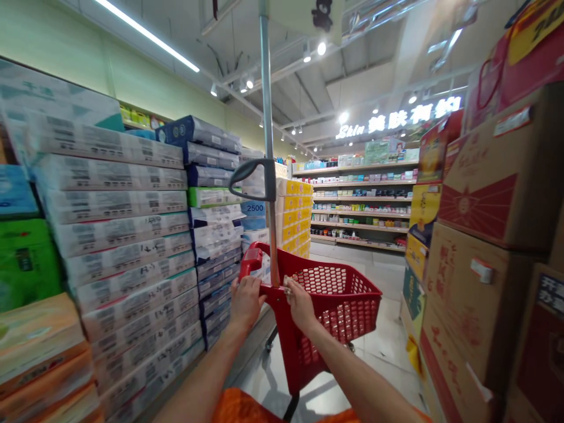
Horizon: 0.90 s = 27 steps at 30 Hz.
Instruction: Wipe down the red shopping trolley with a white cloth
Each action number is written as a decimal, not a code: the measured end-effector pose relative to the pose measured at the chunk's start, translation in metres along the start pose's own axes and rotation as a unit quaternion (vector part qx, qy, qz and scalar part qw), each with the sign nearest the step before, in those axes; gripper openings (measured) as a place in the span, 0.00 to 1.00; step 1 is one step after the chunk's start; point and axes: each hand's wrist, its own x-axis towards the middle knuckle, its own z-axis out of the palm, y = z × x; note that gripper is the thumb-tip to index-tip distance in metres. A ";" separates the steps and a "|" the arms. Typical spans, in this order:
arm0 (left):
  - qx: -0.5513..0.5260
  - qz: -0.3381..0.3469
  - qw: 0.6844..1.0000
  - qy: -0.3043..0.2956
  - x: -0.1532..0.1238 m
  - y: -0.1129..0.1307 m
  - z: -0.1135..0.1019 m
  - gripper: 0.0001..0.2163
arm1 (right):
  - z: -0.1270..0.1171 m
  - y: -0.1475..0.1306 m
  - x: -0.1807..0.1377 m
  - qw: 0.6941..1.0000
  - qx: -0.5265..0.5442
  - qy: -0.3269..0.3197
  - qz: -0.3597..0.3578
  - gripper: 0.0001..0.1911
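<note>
A red plastic shopping cart (352, 294) with a mesh basket stands right in front of me, turned toward the right. My left hand (247, 298) is closed over its red handlebar, near the upright red corner grip. On the other side of the metal pole (267, 106), my right hand (300, 302) is closed at the basket's near edge, with a small pale crumpled thing (288, 283) at its fingers. The pole rises from the cart between my hands and carries a grey loop handle (253, 179). Inside the basket, the part I can see shows only red mesh.
Tall stacks of white wrapped packs (132, 235) line the left side. Cardboard boxes (476, 282) are piled close on the right. Yellow-and-white packs (296, 217) stand ahead, and filled shelves (361, 202) cross the back. Pale floor (388, 329) runs between.
</note>
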 end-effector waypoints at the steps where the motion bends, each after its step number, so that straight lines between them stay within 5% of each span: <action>1: -0.008 0.000 1.000 -0.001 -0.001 0.006 -0.002 0.11 | -0.002 -0.016 0.008 0.999 0.041 0.031 -0.019 0.20; 6: -0.046 0.020 0.999 -0.009 -0.005 0.038 -0.010 0.11 | -0.070 -0.080 0.089 0.967 0.063 0.177 -0.172 0.21; 10: -0.093 0.050 0.994 -0.023 -0.005 0.051 -0.015 0.16 | -0.120 -0.077 0.134 0.955 -0.087 0.111 -0.261 0.20; 12: -0.121 0.086 0.988 -0.047 -0.001 0.049 -0.017 0.16 | -0.124 -0.055 0.119 0.946 -0.122 0.041 -0.299 0.21; 16: -0.124 0.123 0.979 -0.102 0.011 0.043 -0.019 0.11 | -0.103 -0.005 0.041 0.929 -0.104 -0.101 -0.342 0.22; 21: -0.115 0.086 0.987 -0.077 0.010 0.070 -0.015 0.11 | -0.092 0.014 -0.014 0.972 0.000 -0.042 -0.230 0.19; 27: -0.132 0.077 0.985 -0.084 0.001 0.127 -0.026 0.15 | -0.129 0.022 -0.020 0.988 0.053 -0.002 -0.144 0.16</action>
